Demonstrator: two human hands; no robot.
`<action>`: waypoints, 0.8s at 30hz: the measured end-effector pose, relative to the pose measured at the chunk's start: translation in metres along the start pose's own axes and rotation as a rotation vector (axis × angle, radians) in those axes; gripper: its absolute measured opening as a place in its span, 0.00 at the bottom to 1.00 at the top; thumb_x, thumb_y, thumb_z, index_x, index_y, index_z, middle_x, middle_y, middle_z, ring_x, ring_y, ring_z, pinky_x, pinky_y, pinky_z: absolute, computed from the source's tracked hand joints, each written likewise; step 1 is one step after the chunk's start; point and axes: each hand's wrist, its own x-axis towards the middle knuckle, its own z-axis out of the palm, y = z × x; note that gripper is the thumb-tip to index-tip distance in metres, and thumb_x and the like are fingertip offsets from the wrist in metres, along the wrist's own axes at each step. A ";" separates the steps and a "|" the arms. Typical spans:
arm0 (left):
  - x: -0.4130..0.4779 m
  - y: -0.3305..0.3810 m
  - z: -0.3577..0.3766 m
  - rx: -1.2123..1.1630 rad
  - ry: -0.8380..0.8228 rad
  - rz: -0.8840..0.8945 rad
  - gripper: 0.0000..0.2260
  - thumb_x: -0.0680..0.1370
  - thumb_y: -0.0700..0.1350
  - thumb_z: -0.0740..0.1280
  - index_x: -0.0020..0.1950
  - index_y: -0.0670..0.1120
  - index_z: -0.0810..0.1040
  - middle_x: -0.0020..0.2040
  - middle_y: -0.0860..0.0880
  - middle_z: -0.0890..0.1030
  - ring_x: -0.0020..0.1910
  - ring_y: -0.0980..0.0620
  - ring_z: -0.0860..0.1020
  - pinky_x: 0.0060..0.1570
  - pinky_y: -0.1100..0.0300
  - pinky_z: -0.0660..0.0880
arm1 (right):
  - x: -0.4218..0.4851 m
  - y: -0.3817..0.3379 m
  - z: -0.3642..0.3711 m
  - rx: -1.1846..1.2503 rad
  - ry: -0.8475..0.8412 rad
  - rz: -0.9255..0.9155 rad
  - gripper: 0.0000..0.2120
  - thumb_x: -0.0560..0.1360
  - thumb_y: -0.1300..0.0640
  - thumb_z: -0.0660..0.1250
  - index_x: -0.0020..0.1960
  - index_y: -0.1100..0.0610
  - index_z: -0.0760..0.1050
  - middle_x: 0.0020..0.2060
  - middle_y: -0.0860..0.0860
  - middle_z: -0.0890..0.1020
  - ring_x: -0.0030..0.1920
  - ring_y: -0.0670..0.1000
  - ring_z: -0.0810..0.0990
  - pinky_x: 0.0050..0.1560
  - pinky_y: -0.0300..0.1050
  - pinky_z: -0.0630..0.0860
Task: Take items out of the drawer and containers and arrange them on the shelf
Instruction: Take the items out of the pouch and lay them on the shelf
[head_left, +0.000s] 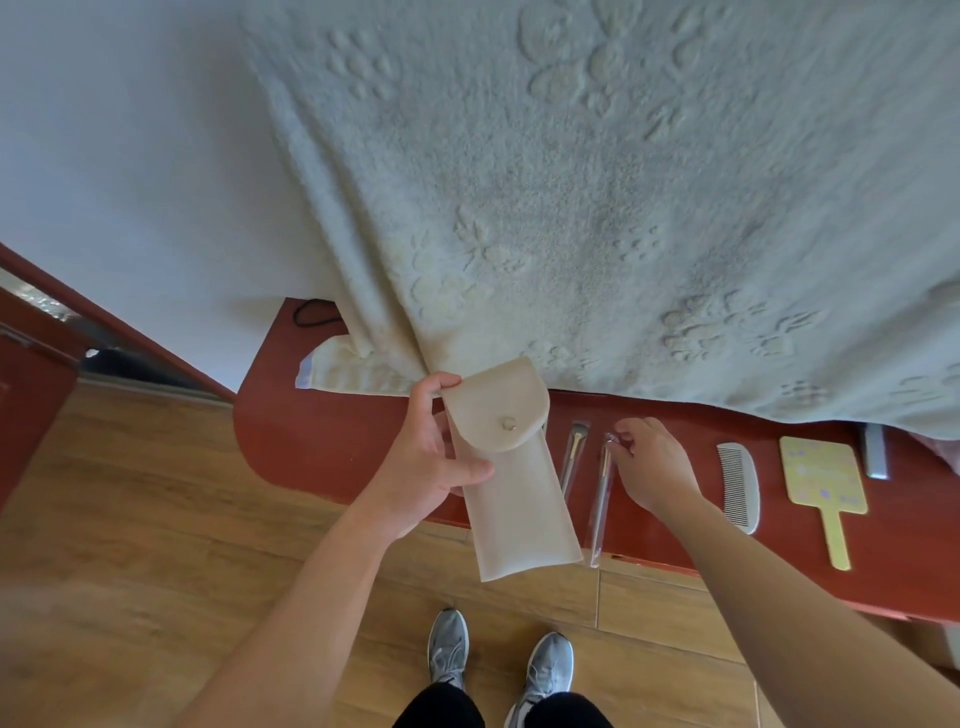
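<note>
My left hand (431, 457) grips a long beige fabric pouch (519, 499) with a snap flap, holding it above the front edge of the red-brown shelf (311, 441). My right hand (652, 465) pinches the top of a slim brush in a clear plastic sleeve (602, 499) that lies on the shelf. A second sleeved brush (571, 457) lies just left of it, partly behind the pouch. Further right lie a white comb (740, 486), a yellow hand mirror (826, 488) and a grey bar-shaped item (875, 452).
A large cream towel (597, 208) with embossed paw prints hangs over the back of the shelf and covers its rear part. A black cord (311, 314) lies at the shelf's far left. Wooden floor (156, 519) and my grey shoes (498, 660) are below.
</note>
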 end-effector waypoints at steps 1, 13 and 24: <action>-0.002 0.002 0.000 -0.012 -0.004 0.001 0.39 0.66 0.28 0.72 0.67 0.58 0.62 0.55 0.44 0.78 0.53 0.46 0.79 0.41 0.53 0.78 | -0.003 -0.002 -0.004 0.001 0.005 0.001 0.16 0.79 0.51 0.64 0.64 0.55 0.74 0.56 0.50 0.76 0.54 0.52 0.77 0.55 0.46 0.75; -0.010 0.017 0.000 -0.069 0.132 0.011 0.28 0.67 0.51 0.77 0.61 0.56 0.66 0.57 0.45 0.81 0.52 0.47 0.83 0.45 0.50 0.80 | -0.036 -0.028 -0.041 -0.034 0.085 0.026 0.16 0.77 0.50 0.65 0.64 0.53 0.74 0.56 0.48 0.76 0.54 0.50 0.78 0.54 0.42 0.72; 0.005 0.009 -0.046 0.084 0.166 0.030 0.26 0.70 0.40 0.75 0.60 0.58 0.67 0.55 0.44 0.79 0.52 0.45 0.82 0.52 0.47 0.79 | -0.041 -0.056 -0.030 -0.045 0.068 0.032 0.16 0.77 0.51 0.65 0.63 0.53 0.75 0.54 0.48 0.76 0.52 0.50 0.77 0.55 0.46 0.74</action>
